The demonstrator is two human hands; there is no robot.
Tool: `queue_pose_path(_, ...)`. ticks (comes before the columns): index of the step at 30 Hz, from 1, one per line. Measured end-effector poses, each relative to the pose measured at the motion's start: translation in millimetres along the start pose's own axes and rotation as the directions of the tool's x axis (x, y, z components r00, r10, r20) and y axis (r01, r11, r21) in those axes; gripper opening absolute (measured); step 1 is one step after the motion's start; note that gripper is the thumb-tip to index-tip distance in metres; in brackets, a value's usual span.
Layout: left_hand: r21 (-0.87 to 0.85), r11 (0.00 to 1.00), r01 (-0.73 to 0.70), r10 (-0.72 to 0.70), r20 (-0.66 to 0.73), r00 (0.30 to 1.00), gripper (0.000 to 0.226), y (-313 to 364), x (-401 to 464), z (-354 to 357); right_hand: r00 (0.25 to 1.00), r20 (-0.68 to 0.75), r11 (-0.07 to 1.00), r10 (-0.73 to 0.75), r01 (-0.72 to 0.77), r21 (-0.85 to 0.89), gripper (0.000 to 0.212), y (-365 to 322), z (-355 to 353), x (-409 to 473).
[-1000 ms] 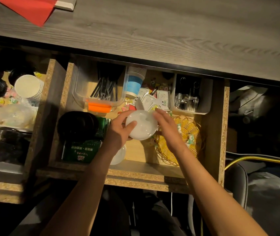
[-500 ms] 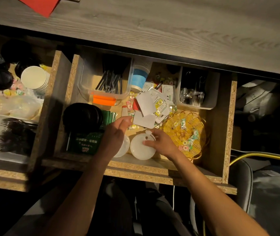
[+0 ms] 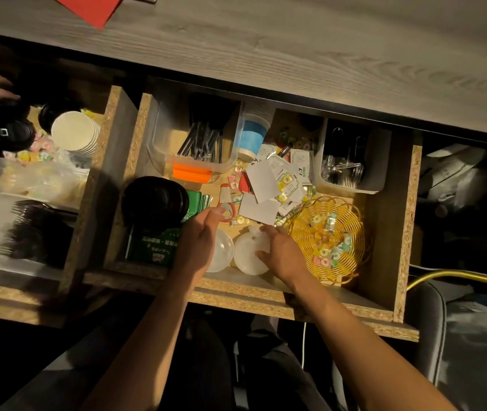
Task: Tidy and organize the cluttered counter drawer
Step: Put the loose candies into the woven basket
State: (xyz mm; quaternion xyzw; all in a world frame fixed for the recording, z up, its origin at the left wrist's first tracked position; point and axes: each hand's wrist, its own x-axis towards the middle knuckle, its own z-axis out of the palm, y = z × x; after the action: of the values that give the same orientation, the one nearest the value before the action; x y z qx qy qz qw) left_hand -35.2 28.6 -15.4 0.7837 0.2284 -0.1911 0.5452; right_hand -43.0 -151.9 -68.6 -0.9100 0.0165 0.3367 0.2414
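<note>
Drawer (image 3: 384,232), half sorted: forks binned beyond the hands, sachets and cards (image 3: 268,188) loose just past the fingertips. Right hand (image 3: 280,252) spread flat on a white lid (image 3: 249,253); left hand (image 3: 200,241) open over a clear lid (image 3: 221,253), gripping nothing. Yellow basket (image 3: 325,238) of sweets crowds the right hand's outer side.

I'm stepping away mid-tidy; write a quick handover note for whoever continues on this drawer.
Left hand: open, empty, over a clear round plastic lid.
Right hand: fingers resting on the white round plastic lid at the drawer front, beside the yellow wire basket.
Done: both lids lie side by side.
Left: loose white paper cards and wrapped candies cluttering the middle.
</note>
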Motion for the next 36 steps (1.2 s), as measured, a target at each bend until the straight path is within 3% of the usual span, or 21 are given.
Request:
queue_pose_path(5, -0.095, 0.995, 0.031, -0.033, -0.014, 0.999, 0.038, 10, -4, -9, 0.997, 0.074, 0.99, 0.007, -0.017, 0.142, 0.059, 0, -14, 0)
queue_pose_path(10, -0.166, 0.986, 0.002, -0.018, -0.089, 0.996, 0.029, 11, 6, -22, 0.969, -0.241, 0.976, 0.044, 0.009, 0.216, 0.035, -28, -33, 8)
queue_pose_path(13, -0.212, 0.977, -0.011, -0.024, -0.16, 0.987, 0.037, 9, 15, -25, 0.965, -0.253, 0.976, 0.074, -0.017, 0.217, 0.035, -61, -28, 34)
queue_pose_path(15, -0.22, 0.975, 0.003, -0.041, -0.166, 0.985, 0.043, 7, 21, -24, 0.966, -0.239, 0.985, 0.102, -0.065, 0.159, 0.034, -75, -17, 56)
queue_pose_path(18, -0.219, 0.975, 0.039, -0.067, -0.12, 0.991, 0.038, 2, 26, -23, 0.966, -0.248, 0.976, 0.08, -0.126, -0.177, 0.021, -80, 5, 82)
queue_pose_path(21, -0.209, 0.975, 0.074, -0.086, -0.047, 0.995, 0.034, -1, 23, -23, 0.952, -0.298, 0.935, 0.066, -0.163, -0.316, 0.014, -76, 17, 90)
queue_pose_path(31, -0.17, 0.979, 0.109, -0.108, 0.017, 0.994, 0.044, 3, 20, -23, 0.96, -0.225, 0.866, 0.169, -0.254, -0.431, 0.014, -79, 19, 91)
queue_pose_path(36, -0.078, 0.992, 0.101, -0.096, 0.063, 0.993, 0.035, 11, 28, -19, 0.954, -0.216, 0.935, 0.21, -0.26, -0.242, 0.015, -71, 16, 87)
